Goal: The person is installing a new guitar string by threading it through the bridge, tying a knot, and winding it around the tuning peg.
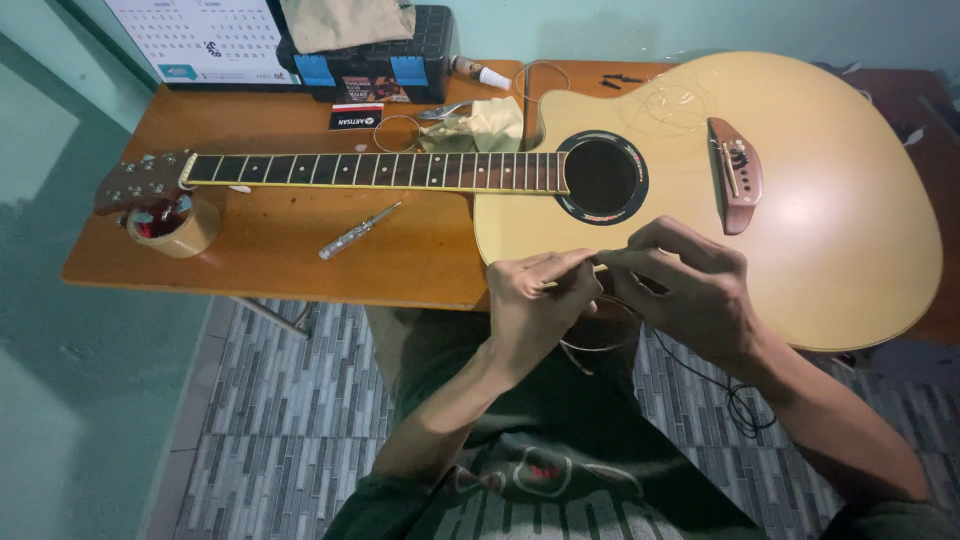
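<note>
Hands [610,290] on string [590,345], beside guitar [800,200]

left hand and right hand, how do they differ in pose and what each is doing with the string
The left hand is curled with knuckles up, pinching the thin guitar string at its fingertips; the right hand lies flatter and more spread, its fingers reaching across to meet it. The left hand sits over the edge of the guitar body, the right further onto it. Both close their grip on the same string.
</note>
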